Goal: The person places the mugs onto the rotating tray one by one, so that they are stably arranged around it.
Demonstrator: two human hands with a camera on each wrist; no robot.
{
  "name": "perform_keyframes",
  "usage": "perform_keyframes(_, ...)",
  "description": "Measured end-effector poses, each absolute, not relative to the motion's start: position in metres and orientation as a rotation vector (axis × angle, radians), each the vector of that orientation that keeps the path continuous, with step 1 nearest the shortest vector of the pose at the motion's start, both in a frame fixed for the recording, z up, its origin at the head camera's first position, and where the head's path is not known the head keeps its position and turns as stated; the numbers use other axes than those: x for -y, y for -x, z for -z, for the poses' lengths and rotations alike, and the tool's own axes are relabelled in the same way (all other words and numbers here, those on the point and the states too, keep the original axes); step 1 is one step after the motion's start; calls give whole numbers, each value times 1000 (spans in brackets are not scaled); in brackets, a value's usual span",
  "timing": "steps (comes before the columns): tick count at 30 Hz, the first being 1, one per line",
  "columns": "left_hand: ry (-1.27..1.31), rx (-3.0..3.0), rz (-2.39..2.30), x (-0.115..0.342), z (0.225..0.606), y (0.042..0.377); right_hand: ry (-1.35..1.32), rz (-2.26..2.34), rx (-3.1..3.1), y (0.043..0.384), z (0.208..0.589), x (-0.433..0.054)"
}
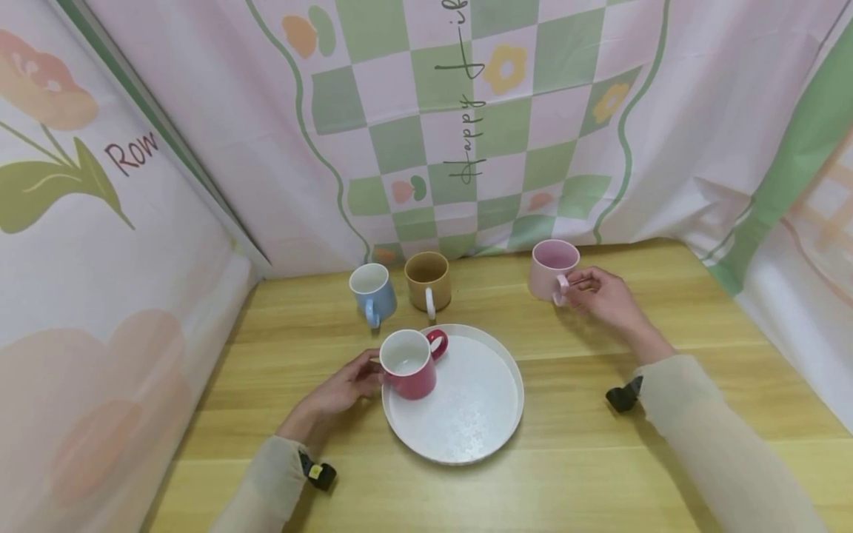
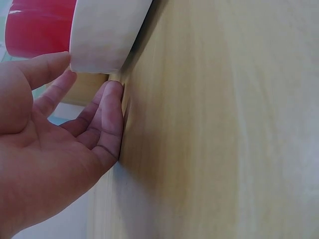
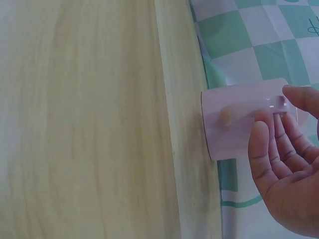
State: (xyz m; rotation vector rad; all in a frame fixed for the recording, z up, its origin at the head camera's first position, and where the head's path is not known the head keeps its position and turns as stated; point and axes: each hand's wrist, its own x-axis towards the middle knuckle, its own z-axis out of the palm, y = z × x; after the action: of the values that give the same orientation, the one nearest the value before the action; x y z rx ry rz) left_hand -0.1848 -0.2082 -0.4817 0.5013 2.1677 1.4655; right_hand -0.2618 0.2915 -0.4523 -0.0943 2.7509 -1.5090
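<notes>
A red mug (image 1: 415, 376) with a white inside stands upright on the left part of a round white tray (image 1: 480, 437). My left hand (image 1: 349, 383) is at the tray's left edge beside this mug. In the left wrist view its fingers are only loosely bent, and a fingertip (image 2: 64, 59) touches the tray's outer wall. At the back right a pink mug (image 1: 546, 277) stands upright on the table. My right hand (image 1: 605, 297) holds its handle (image 3: 254, 109) between thumb and fingers.
A light blue mug (image 1: 378, 296) and a brown mug (image 1: 429, 285) with a white handle stand behind the tray, handles toward me. The wooden table (image 1: 573, 481) meets a patterned cloth (image 1: 493, 133) along its back edge. Another cloth (image 1: 100, 333) hangs on the left.
</notes>
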Motion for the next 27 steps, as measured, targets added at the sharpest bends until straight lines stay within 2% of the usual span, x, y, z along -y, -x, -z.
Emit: perform_keyframes(27,-550,-2152,-1523,208,484,185,-59,1605,-2703,265,454,-284)
